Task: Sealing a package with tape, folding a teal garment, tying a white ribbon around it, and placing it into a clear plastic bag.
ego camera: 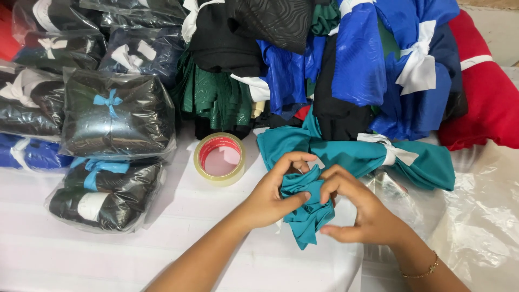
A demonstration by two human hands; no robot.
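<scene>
My left hand [273, 197] and my right hand [359, 208] both grip a bunched end of a teal cloth [308, 211] low in the middle of the white table [81, 254]. The rest of that teal cloth [351, 151] stretches up and to the right, tied with a white strip [392, 152]. A roll of clear tape [219, 159] with a red core lies just left of my left hand. A thin gold bracelet [424, 270] sits on my right wrist.
Bagged dark cloth bundles with blue ties [116, 116] are stacked at the left. A heap of loose black, green, blue and red cloths [346, 59] fills the back. Crumpled clear plastic [481, 216] covers the table at the right.
</scene>
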